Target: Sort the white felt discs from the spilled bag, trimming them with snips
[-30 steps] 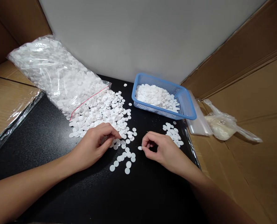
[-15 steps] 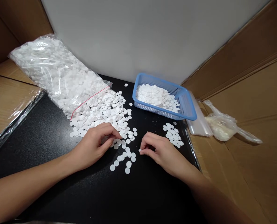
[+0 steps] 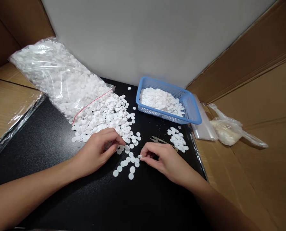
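Note:
My left hand (image 3: 102, 149) rests at the near edge of a heap of small round white discs (image 3: 109, 117). Its fingers are curled, the index tip is beside a disc, and a gap shows behind the thumb; I see nothing held. Between thumb and forefinger, my right hand (image 3: 163, 158) pinches a white disc (image 3: 139, 156), close to a short trail of loose discs (image 3: 128, 159). Pointed metal blades, like thread snips (image 3: 155, 139), stick out behind the right hand, which hides most of them. A smaller group of discs (image 3: 178, 139) lies right of that hand.
A clear zip bag (image 3: 61, 77) full of discs lies at the left, its mouth toward the heap. A blue basket (image 3: 192, 109) with discs stands at the back. Flat plastic bags (image 3: 204, 125) and a knotted bag (image 3: 227, 131) lie on cardboard at the right.
My right hand has moved slightly left with its disc, to beside the loose trail. The metal blades now show behind it. My left hand has barely moved.

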